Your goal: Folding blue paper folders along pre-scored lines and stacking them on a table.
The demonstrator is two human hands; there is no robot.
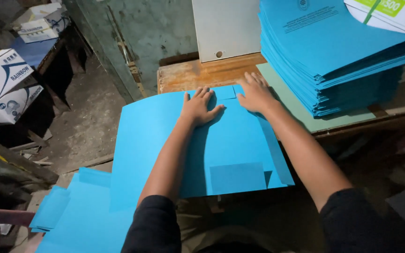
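Note:
A large blue card sheet [155,136] with folded flaps lies across the near end of a worn wooden table [188,75] and hangs over its left edge. My left hand [198,107] presses flat on the sheet's far part, fingers spread. My right hand [255,93] lies flat just to the right of it, on the sheet's far right corner near a fold. Neither hand grips anything. A small folded flap [238,178] shows at the sheet's near edge.
A tall stack of blue sheets [333,56] stands on the table at the right, on a pale green board [296,107]. A grey panel [226,28] leans behind. More blue sheets [80,215] lie low at the left. Cardboard boxes [1,84] sit at the far left.

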